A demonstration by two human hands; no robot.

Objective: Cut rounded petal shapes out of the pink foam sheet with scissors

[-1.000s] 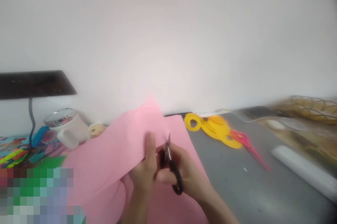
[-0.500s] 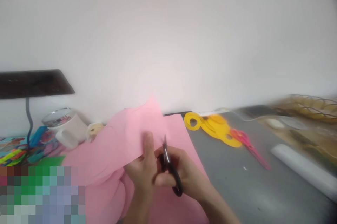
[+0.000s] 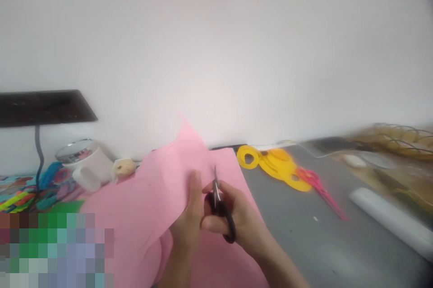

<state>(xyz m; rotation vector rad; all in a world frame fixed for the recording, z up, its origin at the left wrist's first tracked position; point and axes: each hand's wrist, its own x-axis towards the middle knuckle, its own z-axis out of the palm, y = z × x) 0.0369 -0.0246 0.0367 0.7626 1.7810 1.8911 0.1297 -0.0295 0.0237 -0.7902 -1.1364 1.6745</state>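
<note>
My left hand (image 3: 188, 213) grips the lower right edge of a pink paper sheet (image 3: 172, 175), its thumb lying on top. The fingers beneath the sheet are hidden. In my right hand (image 3: 237, 213) are black-handled scissors (image 3: 216, 192), their blades pointing up and away beside the paper's right edge. The blades look nearly closed. A pointed corner of the held sheet rises toward the wall. More pink paper (image 3: 233, 261) lies under both hands on the grey table.
Right of the hands lie yellow paper rings (image 3: 248, 158), pink scissors (image 3: 323, 193) and a white roll (image 3: 389, 220). At the left stand a white mug (image 3: 93, 166) and a small round beige object (image 3: 124, 168), near colourful items (image 3: 16, 197). A wire basket (image 3: 406, 141) sits far right.
The sheet's pointed corner has swung left and the paper has tilted. My right hand and the scissors have shifted slightly; the left hand keeps its hold.
</note>
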